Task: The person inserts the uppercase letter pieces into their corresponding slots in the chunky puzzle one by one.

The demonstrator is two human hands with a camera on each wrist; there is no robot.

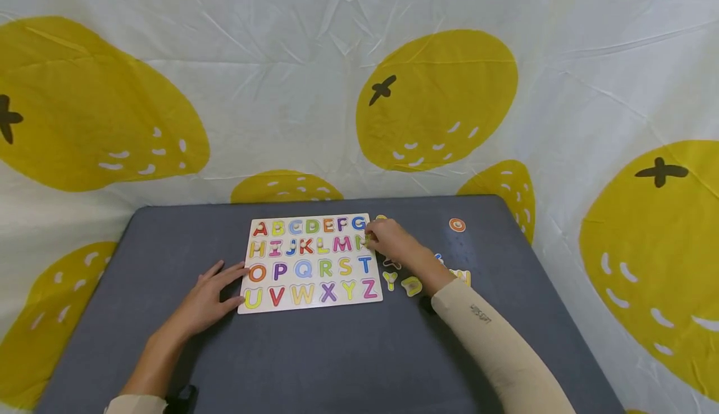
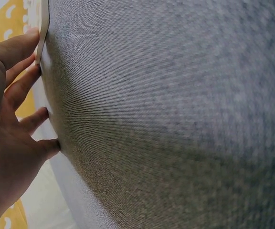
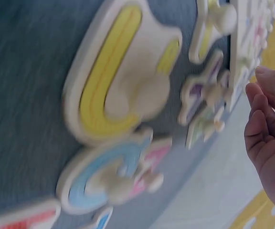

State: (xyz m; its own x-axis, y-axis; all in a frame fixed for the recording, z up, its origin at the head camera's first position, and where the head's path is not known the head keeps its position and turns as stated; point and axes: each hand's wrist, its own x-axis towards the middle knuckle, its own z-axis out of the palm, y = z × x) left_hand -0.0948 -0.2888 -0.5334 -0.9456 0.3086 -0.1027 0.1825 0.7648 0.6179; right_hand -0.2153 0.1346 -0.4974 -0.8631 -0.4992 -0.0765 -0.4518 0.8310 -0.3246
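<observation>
head view: the letter board (image 1: 355,269) lies near the far edge of the tabletop (image 1: 314,364); likely light, stiff and apt to slide, best steadied by its sides. it is pale, with four rows of bright capitals. the left hand (image 1: 208,298) spreads its fingers at its left edge; the right hand (image 1: 393,242) reaches its right edge.

left wrist view: thumb and some fingertips touch the board's thin edge, fingers splayed.

right wrist view: the loose yellow piece (image 3: 99,81) and blue piece (image 3: 82,183) should be light, hard and sturdy, easiest held by their round knobs (image 3: 154,95); pale, thick-sided, colour-faced. thumb and curled fingertips sit close; whether they pinch anything i cannot tell.
</observation>
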